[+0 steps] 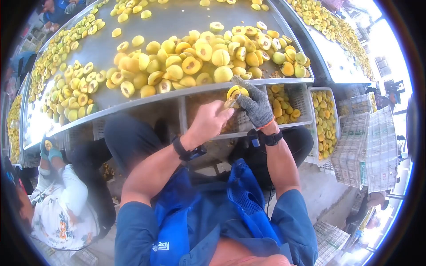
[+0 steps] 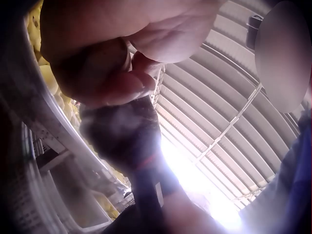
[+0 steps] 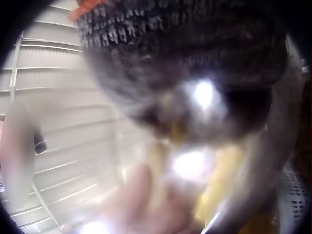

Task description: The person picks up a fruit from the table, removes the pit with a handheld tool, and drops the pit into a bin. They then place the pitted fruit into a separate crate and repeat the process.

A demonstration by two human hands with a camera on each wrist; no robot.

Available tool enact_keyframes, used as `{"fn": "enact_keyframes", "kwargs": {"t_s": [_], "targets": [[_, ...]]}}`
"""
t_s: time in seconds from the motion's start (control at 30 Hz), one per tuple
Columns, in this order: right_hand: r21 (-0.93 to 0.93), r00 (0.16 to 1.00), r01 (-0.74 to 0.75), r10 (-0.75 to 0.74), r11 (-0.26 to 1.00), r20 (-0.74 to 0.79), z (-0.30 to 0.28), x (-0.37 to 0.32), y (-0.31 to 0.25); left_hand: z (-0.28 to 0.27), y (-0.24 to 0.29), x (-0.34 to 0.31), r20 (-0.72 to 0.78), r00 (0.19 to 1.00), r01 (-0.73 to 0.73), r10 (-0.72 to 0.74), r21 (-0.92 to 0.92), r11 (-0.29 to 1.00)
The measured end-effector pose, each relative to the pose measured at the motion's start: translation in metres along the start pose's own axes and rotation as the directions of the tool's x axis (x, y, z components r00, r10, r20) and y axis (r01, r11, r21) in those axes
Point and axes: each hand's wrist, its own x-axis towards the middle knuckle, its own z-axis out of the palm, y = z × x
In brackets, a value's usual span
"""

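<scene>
In the head view a cut yellow fruit [image 1: 237, 91] with a brown centre is gripped by my gloved right hand [image 1: 254, 104], just off the metal table's front edge. My bare left hand [image 1: 207, 119] pinches a small, thin tool [image 1: 229, 103] between thumb and curled fingers, its far end against the fruit. From the left wrist view, my bare left hand [image 2: 122, 53] has its fingers bent in front of the dark-gloved right hand [image 2: 122, 131]. The right wrist view is blurred: the glove [image 3: 185, 58] covers the top, with yellow fruit [image 3: 219, 180] and bare fingers [image 3: 136, 204] below.
Halved yellow fruit [image 1: 191, 65] lies heaped across the metal table [image 1: 168, 91]. Crates of fruit [image 1: 325, 124] stand under and beside its right end, with stacked white crates [image 1: 370, 150] farther right. A person in a floral top [image 1: 64, 213] sits at the lower left.
</scene>
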Motion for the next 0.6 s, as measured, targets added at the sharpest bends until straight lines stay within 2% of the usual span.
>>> {"fn": "enact_keyframes", "kwargs": {"t_s": [0.03,0.13,0.23,0.3,0.33,0.43,0.53,0.6], "targets": [[-0.01,0.999,0.047,-0.047,0.999,-0.001,0.001,0.001,0.001,0.001,-0.001,0.0,-0.007,1.0,-0.003,0.003,0.018,1.0],[-0.304,0.976,0.188,-0.211,0.934,-0.045,0.005,0.002,0.002,0.002,-0.004,0.002,-0.056,0.997,-0.052,0.056,0.083,0.995],[-0.395,0.972,0.148,-0.207,0.907,-0.111,0.008,0.002,0.013,0.003,-0.015,0.006,-0.086,0.993,-0.071,0.081,0.105,0.992],[-0.433,0.966,0.163,-0.233,0.886,-0.112,0.01,0.0,0.019,0.005,-0.02,0.008,-0.128,0.974,-0.154,0.188,0.233,0.96],[-0.453,0.963,0.171,-0.246,0.875,-0.112,0.011,0.0,0.021,0.006,-0.021,0.009,-0.143,0.959,-0.193,0.243,0.297,0.935],[-0.512,0.93,0.259,-0.355,0.819,-0.098,0.014,-0.002,0.021,0.013,-0.025,0.009,-0.187,0.934,-0.238,0.304,0.309,0.921],[-0.581,0.91,0.313,-0.412,0.751,-0.041,0.013,-0.004,0.011,0.016,-0.021,0.006,-0.173,0.97,-0.134,0.169,0.2,0.971],[-0.54,0.928,0.294,-0.371,0.788,-0.035,0.011,-0.003,0.013,0.018,-0.014,0.003,-0.132,0.99,-0.03,0.04,0.078,0.997]]}}
